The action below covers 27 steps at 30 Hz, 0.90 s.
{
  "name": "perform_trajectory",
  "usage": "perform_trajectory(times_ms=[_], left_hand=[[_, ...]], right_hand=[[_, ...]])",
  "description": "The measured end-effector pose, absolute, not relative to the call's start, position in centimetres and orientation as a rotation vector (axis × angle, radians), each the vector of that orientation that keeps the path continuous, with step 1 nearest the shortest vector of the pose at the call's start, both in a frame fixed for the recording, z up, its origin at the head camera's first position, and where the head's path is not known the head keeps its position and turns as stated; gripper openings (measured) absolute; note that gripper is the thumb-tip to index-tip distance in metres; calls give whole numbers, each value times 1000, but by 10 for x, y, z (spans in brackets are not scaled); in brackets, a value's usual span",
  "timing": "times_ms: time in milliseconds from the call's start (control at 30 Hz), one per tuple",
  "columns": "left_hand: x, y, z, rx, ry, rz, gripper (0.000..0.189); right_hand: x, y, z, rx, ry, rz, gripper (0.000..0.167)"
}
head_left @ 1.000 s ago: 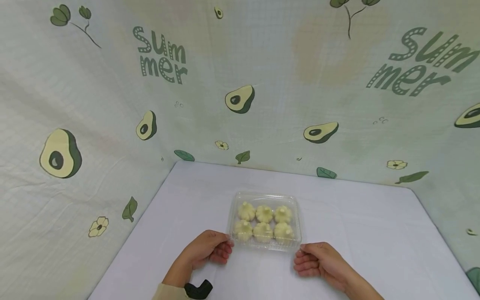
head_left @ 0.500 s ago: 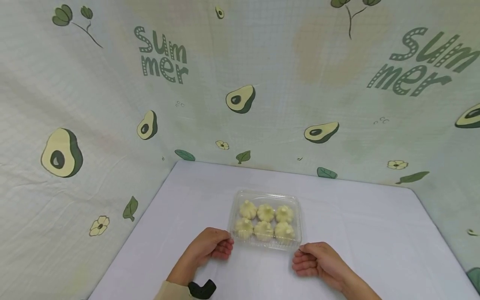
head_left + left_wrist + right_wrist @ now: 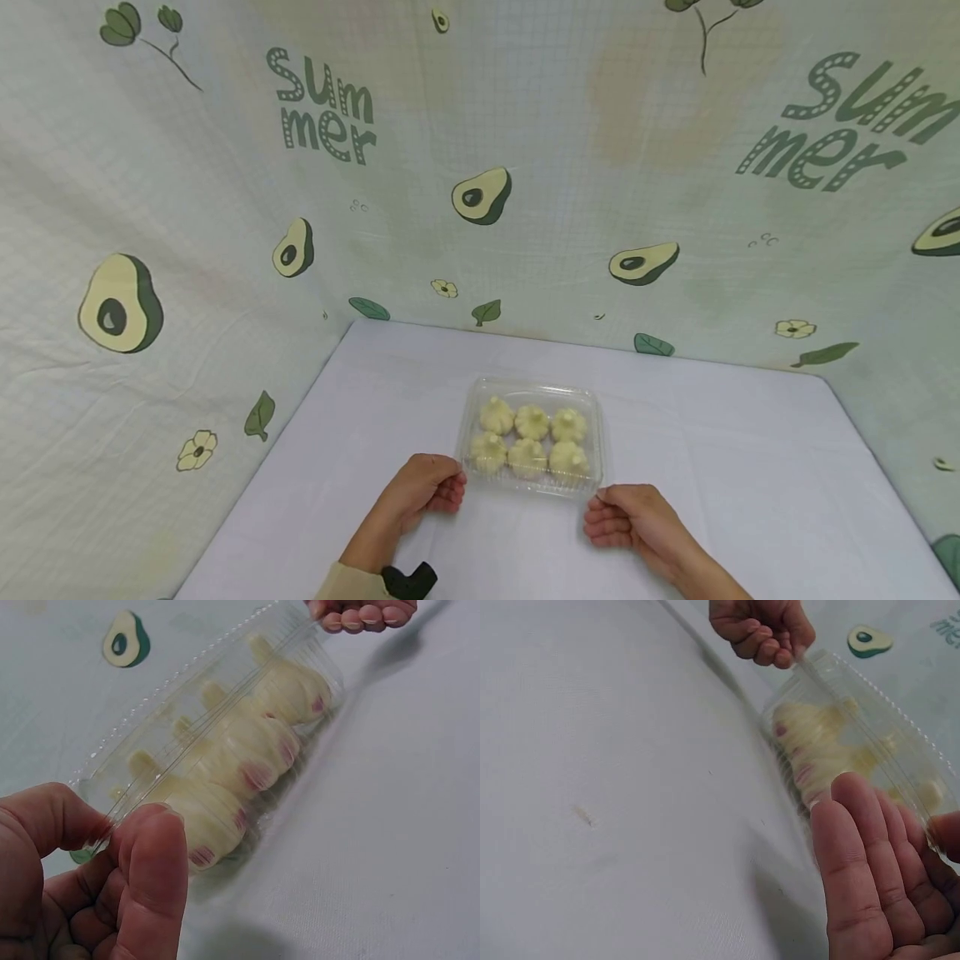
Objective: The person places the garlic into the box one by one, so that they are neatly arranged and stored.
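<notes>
A clear plastic clamshell box [image 3: 534, 389] with its lid down sits on the white table, holding two rows of pale peeled-looking garlic bulbs [image 3: 527, 458]. My left hand [image 3: 426, 487] pinches the box's rim at the near left corner between thumb and index finger. At the near right corner, my right hand [image 3: 636, 521] pinches the rim with the thumb, its other fingers together below. In the left wrist view, purple marks show on the sides of the garlic bulbs [image 3: 214, 817] through the box wall. The right wrist view shows the lid [image 3: 900, 724] with its beaded edge.
White cloth covers the table [image 3: 720, 450]. A printed fabric backdrop [image 3: 555, 250] with avocados and lettering rises behind it and along both sides. A black strap [image 3: 409, 581] is on the left wrist, beside a beige sleeve [image 3: 352, 586].
The box has shifted very slightly away from me, with both hands still pinching its corners. My left hand has moved a little up in the head view.
</notes>
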<state>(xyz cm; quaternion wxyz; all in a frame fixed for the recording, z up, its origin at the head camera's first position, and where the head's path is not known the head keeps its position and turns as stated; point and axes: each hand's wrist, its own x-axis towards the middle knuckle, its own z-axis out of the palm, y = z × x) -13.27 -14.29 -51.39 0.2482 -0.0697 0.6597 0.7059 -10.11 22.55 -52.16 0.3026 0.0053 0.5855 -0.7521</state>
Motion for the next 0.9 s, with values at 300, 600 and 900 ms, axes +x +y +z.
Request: perform_trajectory(times_ms=[300,600,900], left_hand=[[-136,-144,-511,-179,1790,1902,31],[-143,-141,-516,-159,1791,1896,39],[-148,-141,-520,-149,1787,1920,42]], right_hand=[[-103,227,-523,3,1527,-2004,30],[-110,228,-525,61,1512,-2008,29],[-117,226,-525,118,1535,-2034,28]])
